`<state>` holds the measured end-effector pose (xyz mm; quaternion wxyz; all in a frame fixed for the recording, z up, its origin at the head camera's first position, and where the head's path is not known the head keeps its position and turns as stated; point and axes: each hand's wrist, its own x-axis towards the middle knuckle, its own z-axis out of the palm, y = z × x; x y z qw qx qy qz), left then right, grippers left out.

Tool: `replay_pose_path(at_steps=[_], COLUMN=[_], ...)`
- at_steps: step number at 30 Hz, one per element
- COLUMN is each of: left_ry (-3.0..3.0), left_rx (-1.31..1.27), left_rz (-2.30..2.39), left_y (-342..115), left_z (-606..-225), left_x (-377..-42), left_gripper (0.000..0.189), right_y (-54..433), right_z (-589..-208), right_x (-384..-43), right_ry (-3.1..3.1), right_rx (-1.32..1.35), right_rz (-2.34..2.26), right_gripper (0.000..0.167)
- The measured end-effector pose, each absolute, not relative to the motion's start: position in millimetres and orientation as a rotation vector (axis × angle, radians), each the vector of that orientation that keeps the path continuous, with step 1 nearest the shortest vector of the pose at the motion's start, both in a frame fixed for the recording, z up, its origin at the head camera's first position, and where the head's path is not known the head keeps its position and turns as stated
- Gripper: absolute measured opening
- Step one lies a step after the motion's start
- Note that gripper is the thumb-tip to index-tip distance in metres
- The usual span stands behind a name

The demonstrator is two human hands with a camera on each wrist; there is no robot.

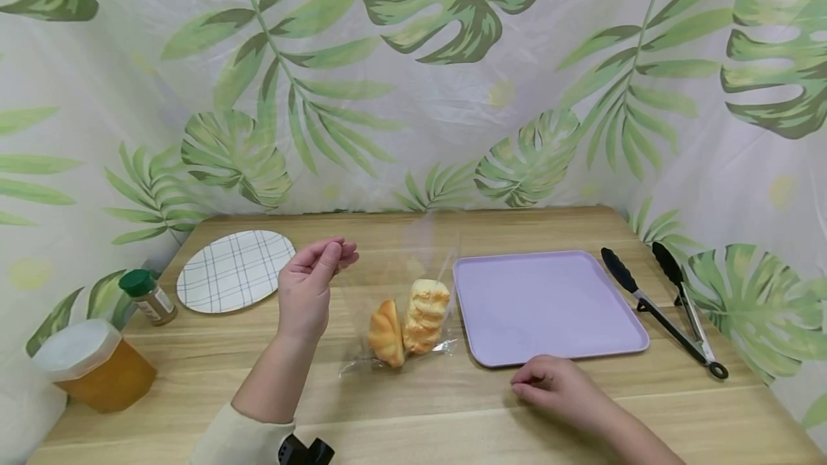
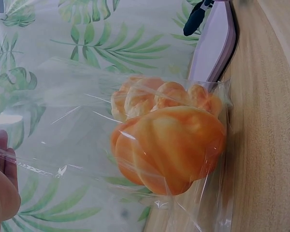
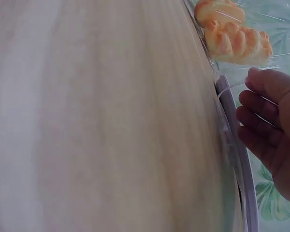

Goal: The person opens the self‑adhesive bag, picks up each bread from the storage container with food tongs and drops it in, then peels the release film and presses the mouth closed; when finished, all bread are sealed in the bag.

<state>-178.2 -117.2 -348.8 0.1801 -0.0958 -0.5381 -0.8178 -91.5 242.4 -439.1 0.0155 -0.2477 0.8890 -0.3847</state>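
Two breads stand in a clear plastic bag (image 1: 413, 246) on the wooden table: a shell-shaped golden bun (image 1: 386, 334) and a paler ridged loaf (image 1: 426, 316). My left hand (image 1: 311, 285) pinches the bag's upper left side between thumb and fingers. Both breads also show through the film in the left wrist view, the bun (image 2: 169, 145) in front. Low over the table, by the front edge of the lilac tray (image 1: 549, 307), my right hand (image 1: 565, 390) has its fingers curled. A thin translucent strip (image 3: 232, 87) runs from its pinched fingertips in the right wrist view; its kind is unclear.
Black-tipped tongs (image 1: 672, 321) lie spread to the right of the tray. On the left are a checked oval plate (image 1: 235, 271), a green-capped spice bottle (image 1: 150, 298) and an amber jar with a white lid (image 1: 97, 364). A leaf-print cloth (image 1: 420, 106) hangs behind.
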Motion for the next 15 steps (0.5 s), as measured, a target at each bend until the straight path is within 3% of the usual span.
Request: replay_pose_path(at_steps=[7,15], left_ry=[-1.526,-1.536], left_rx=[-0.268,-0.266], left_rz=[-2.313,-2.31], left_y=[-117.1,-116.9], left_z=[-348.6,-347.9], left_x=[-178.3,-177.4], left_gripper=[0.015,0.019], right_y=[242.1,241.7], right_z=[-444.2,-446.4], right_x=[-93.6,-94.9], right_ry=[2.683,2.684], right_rx=[-0.719,-0.73], right_rz=[-1.208,-1.159], right_gripper=[0.018,0.009])
